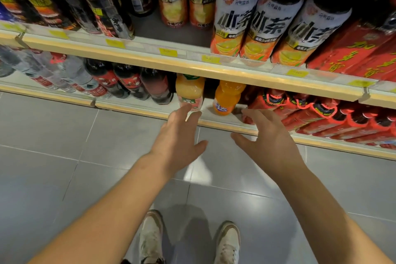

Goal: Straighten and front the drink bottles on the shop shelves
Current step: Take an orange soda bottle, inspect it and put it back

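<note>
A pale orange juice bottle and a bright orange soda bottle stand on the lower shelf, a gap between them. My left hand reaches toward the juice bottle with fingers spread, its fingertips at the bottle's base; it holds nothing. My right hand hovers open in front of the shelf edge, just right of the soda bottle and beside the red-labelled bottles. On the upper shelf stand large iced tea bottles with white and orange labels.
Dark cola bottles and clear water bottles fill the lower shelf's left part. Red cartons sit at the upper right, dark bottles at the upper left. Grey floor tiles and my two shoes lie below.
</note>
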`<move>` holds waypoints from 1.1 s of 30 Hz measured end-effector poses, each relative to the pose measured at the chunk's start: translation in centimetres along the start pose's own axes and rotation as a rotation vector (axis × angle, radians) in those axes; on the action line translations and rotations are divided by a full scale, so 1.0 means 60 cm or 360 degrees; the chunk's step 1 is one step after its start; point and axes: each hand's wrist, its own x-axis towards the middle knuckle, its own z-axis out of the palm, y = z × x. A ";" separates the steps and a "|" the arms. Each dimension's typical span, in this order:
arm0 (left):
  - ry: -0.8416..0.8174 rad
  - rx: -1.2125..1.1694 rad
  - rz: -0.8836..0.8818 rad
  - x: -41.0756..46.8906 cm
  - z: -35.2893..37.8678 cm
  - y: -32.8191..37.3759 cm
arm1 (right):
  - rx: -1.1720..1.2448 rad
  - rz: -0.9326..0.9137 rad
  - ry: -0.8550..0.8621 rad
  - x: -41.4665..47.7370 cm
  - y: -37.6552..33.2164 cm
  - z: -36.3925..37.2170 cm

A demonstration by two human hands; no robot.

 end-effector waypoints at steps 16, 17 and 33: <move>0.0056 0.0385 0.0279 0.239 0.301 -0.164 | -0.0112 0.0015 0.0333 0.217 0.166 0.260; 0.0057 0.0352 0.0279 0.252 0.316 -0.170 | -0.0102 0.0012 0.0392 0.230 0.171 0.265; 0.0086 -0.0050 0.0274 0.329 0.394 -0.155 | -0.0095 0.0186 0.0535 0.372 0.146 0.258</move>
